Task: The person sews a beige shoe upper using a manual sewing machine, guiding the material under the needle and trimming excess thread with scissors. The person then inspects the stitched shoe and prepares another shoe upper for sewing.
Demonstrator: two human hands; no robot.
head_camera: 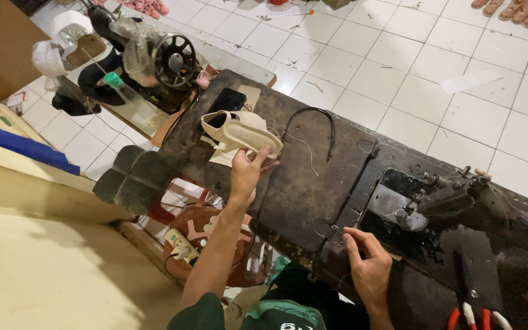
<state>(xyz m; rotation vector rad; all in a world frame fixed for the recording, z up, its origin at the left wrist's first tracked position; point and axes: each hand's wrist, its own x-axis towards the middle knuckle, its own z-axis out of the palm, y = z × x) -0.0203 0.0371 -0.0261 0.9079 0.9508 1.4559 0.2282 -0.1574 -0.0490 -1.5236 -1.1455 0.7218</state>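
My left hand [247,172] reaches out over the dark, worn sewing table [313,183] and grips a cream-coloured shoe upper [239,131] at its near end. The piece lies across the far left part of the table, next to a black phone [227,99]. My right hand [368,263] rests at the table's near edge, fingers bent and touching the surface beside a small metal fitting; it holds nothing that I can see. A black sewing machine [453,198] stands to the right of that hand.
A black cord [322,125] loops over the table's middle. A second sewing machine with a handwheel [172,59] stands on another table at the far left, with a green-capped bottle [126,91]. Red-handled scissors [475,316] lie bottom right. White tiled floor [398,67] beyond.
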